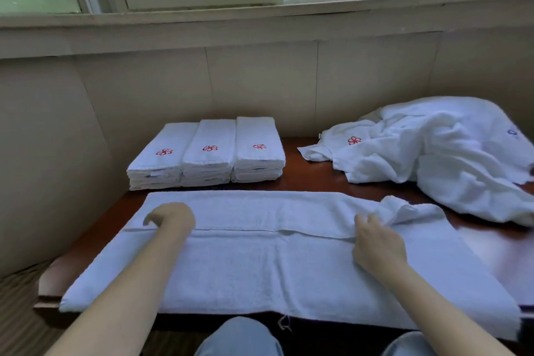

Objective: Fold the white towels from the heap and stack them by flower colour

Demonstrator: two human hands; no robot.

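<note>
Near towel (260, 269): plain white, no flower showing. Three folded stacks (206, 153), far left: white, each top towel with a red flower. Heap (448, 159), far right: white; one red flower, one small blue mark at its right edge. Table (312, 179): reddish-brown. Wall (260, 81): beige. Trousers (239, 338): light blue.

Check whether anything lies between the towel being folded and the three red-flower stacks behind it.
Nothing visible does. The towel under the left hand and right hand lies just in front of the red-flower stacks, with only a bare strip of table between. The heap sits off to the right.
</note>
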